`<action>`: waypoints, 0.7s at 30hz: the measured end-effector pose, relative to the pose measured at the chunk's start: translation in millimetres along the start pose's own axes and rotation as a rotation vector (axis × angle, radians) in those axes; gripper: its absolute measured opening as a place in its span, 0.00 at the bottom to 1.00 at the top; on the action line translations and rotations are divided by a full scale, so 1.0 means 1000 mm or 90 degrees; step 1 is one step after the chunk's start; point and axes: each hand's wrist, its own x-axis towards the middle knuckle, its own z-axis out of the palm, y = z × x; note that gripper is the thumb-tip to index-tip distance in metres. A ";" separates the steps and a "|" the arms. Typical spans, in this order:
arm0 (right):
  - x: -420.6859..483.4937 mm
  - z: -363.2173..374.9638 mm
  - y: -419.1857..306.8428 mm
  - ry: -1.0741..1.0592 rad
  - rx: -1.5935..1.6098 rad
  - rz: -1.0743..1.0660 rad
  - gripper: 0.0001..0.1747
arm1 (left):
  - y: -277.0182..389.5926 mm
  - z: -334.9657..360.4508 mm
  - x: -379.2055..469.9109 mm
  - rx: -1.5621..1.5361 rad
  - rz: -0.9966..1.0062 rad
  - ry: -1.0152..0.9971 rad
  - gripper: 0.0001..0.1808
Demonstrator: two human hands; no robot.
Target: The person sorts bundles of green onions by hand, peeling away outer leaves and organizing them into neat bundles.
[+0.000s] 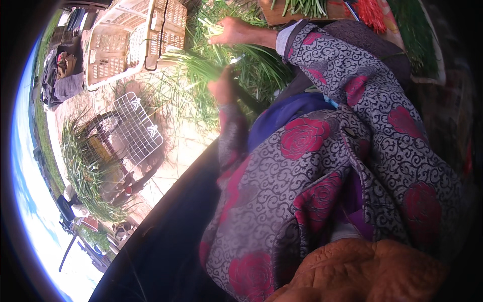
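Observation:
My right hand [238, 31] grips a bunch of long green leafy stalks, probably chives, by their pale ends [210, 28]. Below it my left hand [222, 87] is blurred. Green stalks [194, 66] fan out leftward at its fingers, and I cannot tell how firmly they are held. A small white object [237, 59] shows by the left fingertips, too blurred to name. Loose green leaves [264, 64] hang and lie between my forearms and over my lap.
A beige slatted plastic crate [109, 51] lies to the left. Nearer is a white wire grid [137, 130] on a frame beside heaped green leaves [85, 171]. Ahead, a wooden board [273, 13] bears cut stalks [307, 7], with red plastic strips [371, 17] alongside. Scattered leaves [200, 109] cover the ground.

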 end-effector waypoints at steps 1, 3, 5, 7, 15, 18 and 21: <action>0.001 0.003 0.006 0.018 -0.022 -0.001 0.24 | 0.003 0.003 -0.003 0.024 0.014 -0.020 0.15; 0.006 0.003 0.015 0.034 -0.020 -0.016 0.26 | 0.009 0.004 -0.010 0.070 0.043 -0.057 0.15; 0.011 0.001 0.023 0.029 0.033 -0.011 0.28 | 0.007 0.004 -0.009 0.008 0.038 -0.061 0.15; 0.008 -0.006 0.024 0.008 0.137 0.020 0.29 | 0.005 0.005 -0.007 -0.012 0.028 -0.055 0.15; 0.004 -0.010 0.015 -0.033 0.078 0.028 0.21 | 0.002 -0.008 0.002 -0.014 0.019 -0.088 0.19; 0.005 -0.017 0.019 -0.084 0.149 0.037 0.19 | 0.012 -0.014 -0.001 -0.154 -0.037 -0.088 0.17; 0.004 -0.024 0.019 -0.154 0.111 0.033 0.19 | 0.011 -0.019 0.003 -0.115 -0.003 -0.064 0.27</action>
